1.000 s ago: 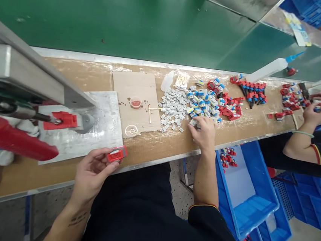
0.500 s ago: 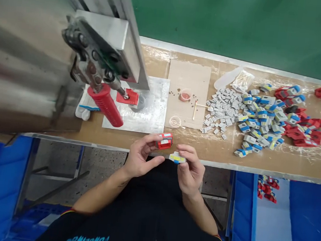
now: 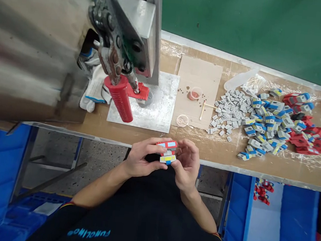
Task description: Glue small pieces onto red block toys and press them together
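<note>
Over the bench's front edge, my left hand (image 3: 142, 155) pinches a red toy part (image 3: 171, 144) with pale blue window-like patches. A grey toy part (image 3: 167, 159) with a yellow stripe and a blue tab lies against its near side. The thumb of my right hand (image 3: 186, 167) presses on the grey part's right end, its fingers curled behind the red one. Both thumbs meet the grey part's ends. Whether the two parts are seated together is hard to make out.
A toggle press with a red handle (image 3: 119, 98) stands at left over a metal plate (image 3: 161, 113). Cardboard (image 3: 213, 72) carries a small cup (image 3: 195, 94) and cotton swabs. To the right lie small grey pieces (image 3: 231, 108), grey-blue parts (image 3: 271, 119) and red parts (image 3: 311, 142). Blue bins (image 3: 236, 215) flank me below.
My hands have come together, and the grey part has moved left against the red part. The red part has turned so its patches face up. The camera view has shifted slightly.
</note>
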Tool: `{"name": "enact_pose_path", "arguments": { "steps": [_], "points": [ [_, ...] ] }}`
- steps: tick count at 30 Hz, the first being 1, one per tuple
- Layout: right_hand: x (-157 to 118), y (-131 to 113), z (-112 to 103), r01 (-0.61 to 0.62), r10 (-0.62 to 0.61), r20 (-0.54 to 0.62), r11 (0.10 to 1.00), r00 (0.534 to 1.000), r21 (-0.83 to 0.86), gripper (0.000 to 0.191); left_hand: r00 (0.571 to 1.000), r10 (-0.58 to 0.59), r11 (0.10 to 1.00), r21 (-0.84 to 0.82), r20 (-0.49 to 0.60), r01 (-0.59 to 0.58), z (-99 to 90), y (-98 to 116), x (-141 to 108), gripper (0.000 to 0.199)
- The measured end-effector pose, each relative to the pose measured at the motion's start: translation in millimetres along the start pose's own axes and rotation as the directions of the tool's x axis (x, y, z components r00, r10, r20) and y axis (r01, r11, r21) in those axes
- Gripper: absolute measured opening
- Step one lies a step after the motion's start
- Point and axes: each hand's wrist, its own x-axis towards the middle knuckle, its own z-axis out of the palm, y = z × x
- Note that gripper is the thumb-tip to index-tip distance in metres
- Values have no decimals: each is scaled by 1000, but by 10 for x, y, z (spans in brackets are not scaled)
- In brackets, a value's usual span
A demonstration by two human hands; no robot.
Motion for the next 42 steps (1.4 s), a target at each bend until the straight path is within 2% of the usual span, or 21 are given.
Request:
{"name": "enact_pose_path", "arguments": {
  "steps": [2, 4, 9, 15, 18, 20, 21, 23, 24, 26, 28, 30, 33, 36, 39, 42],
  "points": [
    [18, -7, -30, 6, -6, 101, 1000, 995, 0, 53, 995, -95, 995, -40, 10, 95, -13, 44, -15, 44],
    [19, -20, -56, 46, -44, 188, 999, 981, -7, 52, 988, -152, 986, -69, 14, 153, -15, 87, -33, 48],
    [-39, -10, -46, 109, -97, 187, 993, 978, -53, 50, 997, -68, 997, -24, 23, 68, -42, 160, -43, 51],
    [-33, 67, 67, 31, -21, 229, 999, 973, -37, 51, 1000, 19, 999, 41, 18, -19, -186, 243, -61, 52],
    [-15, 87, 191, 32, -32, 278, 999, 960, 3, 54, 999, 0, 1000, 8, -47, 0, -273, 267, -163, 53],
    [-2, 72, 292, 51, -57, 337, 998, 940, 26, 49, 989, -91, 994, -68, -119, 83, -327, 249, -273, 47],
    [13, 52, 339, 62, -65, 374, 998, 925, 21, 48, 972, -166, 981, -128, -166, 146, -355, 229, -334, 43],
    [82, -17, 414, 117, -90, 420, 992, 903, -39, 50, 907, -320, 926, -292, -276, 238, -416, 177, -450, 39],
    [143, -65, 443, 176, -127, 398, 980, 909, -89, 52, 859, -383, 888, -390, -339, 243, -453, 151, -498, 40],
    [324, -177, 499, 311, -253, 269, 928, 929, -203, 52, 750, -487, 803, -568, -448, 182, -545, 116, -568, 41],
    [556, -282, 577, 369, -341, 143, 882, 929, -292, 46, 659, -580, 714, -689, -479, 127, -650, 118, -604, 38],
    [775, -348, 693, 320, -290, 140, 897, 947, -305, 37, 614, -653, 636, -762, -444, 125, -746, 144, -619, 35],
    [940, -349, 892, 197, -147, 199, 944, 969, -264, 30, 610, -677, 578, -810, -412, 94, -825, 175, -626, 37],
    [850, -331, 1010, 166, -121, 183, 952, 976, -255, 36, 631, -654, 568, -821, -417, 47, -831, 153, -625, 38],
    [622, -504, 1003, 248, -197, 243, 948, 950, -200, 38, 672, -615, 576, -817, -413, 24, -824, 101, -615, 45],
    [527, -990, 994, 432, -392, 328, 900, 859, -55, 26, 706, -555, 626, -780, -440, 6, -826, 51, -590, 68]
  ]
}}
